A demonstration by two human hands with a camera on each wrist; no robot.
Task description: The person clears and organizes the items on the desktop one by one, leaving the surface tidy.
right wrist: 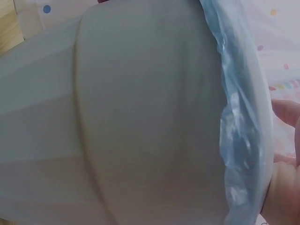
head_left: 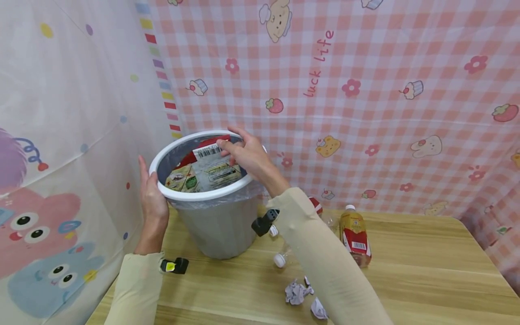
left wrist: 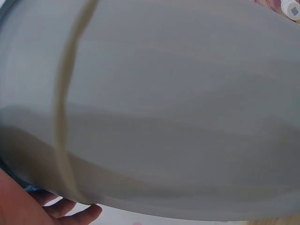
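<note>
My left hand point(head_left: 151, 198) lies flat on the bin point(head_left: 215, 221) at nine o'clock; my right hand point(head_left: 248, 155) pinches the wrapper point(head_left: 205, 171) over its mouth. The tilted bin might tip.

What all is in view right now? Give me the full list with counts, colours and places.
bin: 1, grey with a white rim ring and a clear liner, tilted at the table's back left.
snack wrapper: 1, red, white and green, in the bin's mouth.
full bottle: 1, amber drink, red label, white cap, lying on the table right of the bin.
empty bottles: at least 1, clear with a white cap, mostly hidden behind the right forearm.
crumpled paper: 2 wads, white-grey, front of the table.
table: 1, light wood.
left hand: flat against the bin's left side.
right hand: fingers pinch the wrapper over the rim.
</note>
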